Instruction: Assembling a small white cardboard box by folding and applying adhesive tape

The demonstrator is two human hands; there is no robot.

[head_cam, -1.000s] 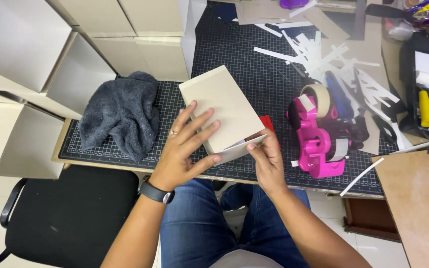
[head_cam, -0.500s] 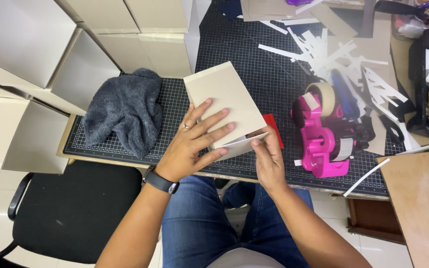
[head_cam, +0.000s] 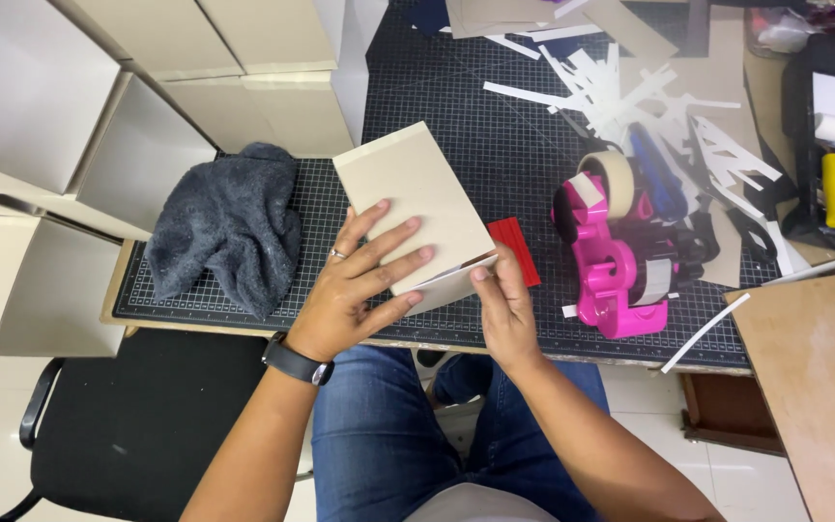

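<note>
A beige card box (head_cam: 408,188) lies on the black cutting mat (head_cam: 475,126). My left hand (head_cam: 355,285), fingers spread, presses flat on the box's near end. My right hand (head_cam: 504,300) pinches the white flap at the box's near right corner with its fingertips. A small red card (head_cam: 517,246) lies just right of the box, partly under my right fingers. I wear a ring and a black wrist watch (head_cam: 297,361) on the left arm.
A grey cloth (head_cam: 229,227) is bunched at the mat's left. A pink tape dispenser (head_cam: 616,246) stands right of my hands. White paper strips (head_cam: 620,87) litter the far mat. Beige boxes (head_cam: 99,106) are stacked left. A black chair (head_cam: 137,425) stands below, a wooden board (head_cam: 814,367) to the right.
The view has shifted slightly. Both hands stay on the box, my right fingers still working at its near right corner.
</note>
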